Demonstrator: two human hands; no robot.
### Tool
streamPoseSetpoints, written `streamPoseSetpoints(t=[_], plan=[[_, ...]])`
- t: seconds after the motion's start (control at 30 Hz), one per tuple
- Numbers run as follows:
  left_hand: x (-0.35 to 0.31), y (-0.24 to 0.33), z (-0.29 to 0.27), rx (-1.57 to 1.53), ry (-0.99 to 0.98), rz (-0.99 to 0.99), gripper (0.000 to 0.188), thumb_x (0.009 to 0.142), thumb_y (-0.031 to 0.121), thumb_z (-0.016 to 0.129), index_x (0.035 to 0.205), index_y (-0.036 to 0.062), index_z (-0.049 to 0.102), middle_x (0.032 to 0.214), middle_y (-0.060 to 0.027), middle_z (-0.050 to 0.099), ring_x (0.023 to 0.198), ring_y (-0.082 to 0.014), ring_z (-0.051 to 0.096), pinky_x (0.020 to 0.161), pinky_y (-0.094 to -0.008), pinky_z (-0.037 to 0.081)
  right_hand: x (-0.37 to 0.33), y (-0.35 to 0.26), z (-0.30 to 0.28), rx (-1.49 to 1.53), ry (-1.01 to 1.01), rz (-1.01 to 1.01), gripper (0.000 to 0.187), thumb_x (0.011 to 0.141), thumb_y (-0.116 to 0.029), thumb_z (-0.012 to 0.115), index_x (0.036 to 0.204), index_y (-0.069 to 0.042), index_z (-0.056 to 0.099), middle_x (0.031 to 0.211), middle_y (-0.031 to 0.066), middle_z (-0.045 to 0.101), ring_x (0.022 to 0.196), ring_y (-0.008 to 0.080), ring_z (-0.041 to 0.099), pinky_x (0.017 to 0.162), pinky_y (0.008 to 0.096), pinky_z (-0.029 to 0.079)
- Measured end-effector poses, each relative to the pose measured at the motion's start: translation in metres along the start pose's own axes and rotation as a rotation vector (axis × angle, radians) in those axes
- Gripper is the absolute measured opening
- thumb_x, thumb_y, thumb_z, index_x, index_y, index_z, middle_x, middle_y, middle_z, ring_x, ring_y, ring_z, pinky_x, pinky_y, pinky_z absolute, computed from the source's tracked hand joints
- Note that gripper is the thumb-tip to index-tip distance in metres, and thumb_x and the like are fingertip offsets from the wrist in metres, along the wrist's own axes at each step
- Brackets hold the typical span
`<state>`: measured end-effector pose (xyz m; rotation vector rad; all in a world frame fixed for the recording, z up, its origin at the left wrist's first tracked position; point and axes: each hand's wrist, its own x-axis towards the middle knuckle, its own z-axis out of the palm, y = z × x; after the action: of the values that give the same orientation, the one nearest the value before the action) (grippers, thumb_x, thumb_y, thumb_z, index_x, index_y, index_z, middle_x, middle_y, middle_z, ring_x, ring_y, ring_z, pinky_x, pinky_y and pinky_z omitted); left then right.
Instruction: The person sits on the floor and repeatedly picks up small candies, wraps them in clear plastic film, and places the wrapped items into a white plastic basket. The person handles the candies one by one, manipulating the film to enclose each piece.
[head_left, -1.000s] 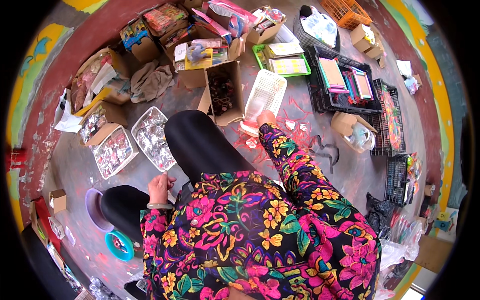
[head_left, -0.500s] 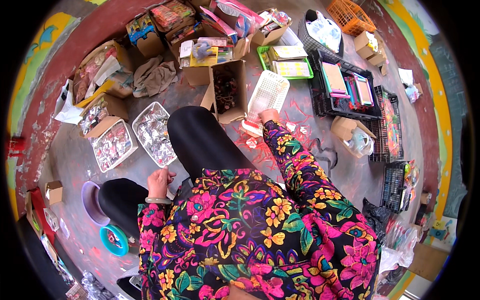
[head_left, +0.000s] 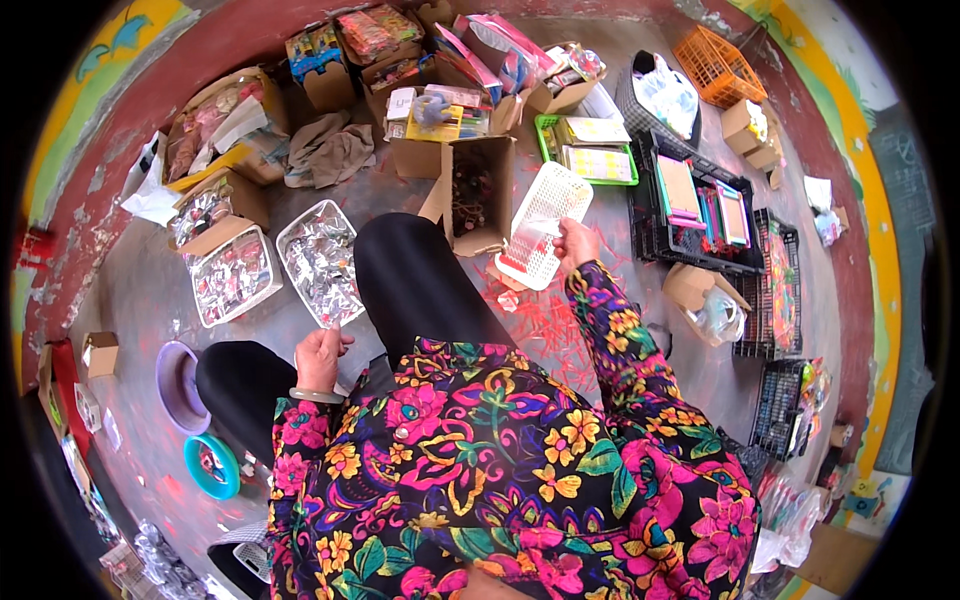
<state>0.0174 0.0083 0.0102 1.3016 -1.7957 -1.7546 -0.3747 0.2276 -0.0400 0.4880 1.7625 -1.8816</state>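
Note:
At the right side of a white plastic basket (head_left: 560, 196) is my right hand (head_left: 577, 245), its fingers closed on what looks like a small clear plastic bag (head_left: 543, 226). Red pieces (head_left: 512, 265) lie in the basket's near end. An open cardboard box (head_left: 493, 170) with dark contents stands left of the basket. My left hand (head_left: 318, 358) is beside my bent knee, fingers curled together. Whether it holds anything is hidden. Ahead of it a white tray (head_left: 350, 282) contains many small wrapped-looking pieces.
Thin red strips (head_left: 550, 325) litter the floor near my right forearm. Right of them are a green basket (head_left: 630, 178), a black crate (head_left: 640, 215) and a cardboard box (head_left: 685, 283). A purple basin (head_left: 168, 385) and a turquoise ring-shaped basin (head_left: 190, 465) sit at the left.
My right hand has lifted from inside the basket's near end to its right side, with the clear plastic now showing at the fingertips. My left hand stays nearly where it was.

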Motion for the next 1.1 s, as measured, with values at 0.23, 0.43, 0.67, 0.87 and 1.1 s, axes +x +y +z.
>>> streamPoseSetpoints(t=[0.23, 0.43, 0.67, 0.87, 1.1], plan=[[-0.020, 0.070, 0.020, 0.244, 0.036, 0.665, 0.041, 0.073, 0.001, 0.066, 0.113, 0.0016, 0.054, 0.117, -0.0138, 0.052, 0.098, -0.0185, 0.056, 0.066, -0.0233, 0.049, -0.122, -0.058, 0.059, 0.129, -0.526, 0.249, 0.014, 0.078, -0.017, 0.062, 0.078, -0.005, 0.056, 0.062, 0.0023, 0.054, 0.043, 0.0102, 0.045, 0.036, 0.0201, 0.029], [-0.040, 0.130, 0.024, 0.317, -0.067, 0.835, 0.055, 0.069, -0.001, 0.067, 0.120, 0.0027, 0.048, 0.128, -0.0171, 0.043, 0.118, -0.0291, 0.044, 0.067, -0.0257, 0.050, -0.217, -0.044, 0.125, -0.103, -0.871, 0.423, 0.016, 0.083, -0.018, 0.059, 0.073, -0.006, 0.055, 0.059, 0.0004, 0.053, 0.041, 0.0089, 0.045, 0.036, 0.0194, 0.031], [-0.045, 0.104, 0.006, -0.164, -0.075, 0.367, 0.022, 0.084, -0.001, 0.051, 0.105, -0.0007, 0.056, 0.114, -0.0137, 0.054, 0.091, -0.0194, 0.060, 0.071, -0.0248, 0.051, -0.238, -0.018, 0.150, -0.357, -1.079, 0.373, 0.028, 0.087, -0.031, 0.052, 0.079, -0.005, 0.054, 0.062, 0.0023, 0.055, 0.044, 0.0084, 0.046, 0.038, 0.0197, 0.033], [-0.045, 0.096, -0.018, -0.675, -0.128, -0.043, 0.016, 0.090, 0.010, 0.049, 0.096, -0.0022, 0.057, 0.096, -0.0115, 0.062, 0.086, -0.0179, 0.063, 0.074, -0.0260, 0.052, -0.235, -0.021, 0.160, -0.442, -1.100, -0.054, 0.025, 0.088, -0.026, 0.055, 0.099, -0.003, 0.056, 0.086, 0.0029, 0.060, 0.071, 0.0059, 0.055, 0.053, 0.0155, 0.041], [-0.051, 0.092, -0.016, -0.540, -0.248, 0.003, 0.022, 0.090, 0.013, 0.051, 0.103, -0.0038, 0.057, 0.092, -0.0118, 0.063, 0.085, -0.0173, 0.062, 0.076, -0.0261, 0.051, -0.258, -0.021, 0.177, -0.627, -1.290, -0.282, 0.021, 0.085, -0.016, 0.059, 0.097, 0.001, 0.059, 0.084, 0.0004, 0.060, 0.072, 0.0035, 0.051, 0.061, 0.0166, 0.039]])
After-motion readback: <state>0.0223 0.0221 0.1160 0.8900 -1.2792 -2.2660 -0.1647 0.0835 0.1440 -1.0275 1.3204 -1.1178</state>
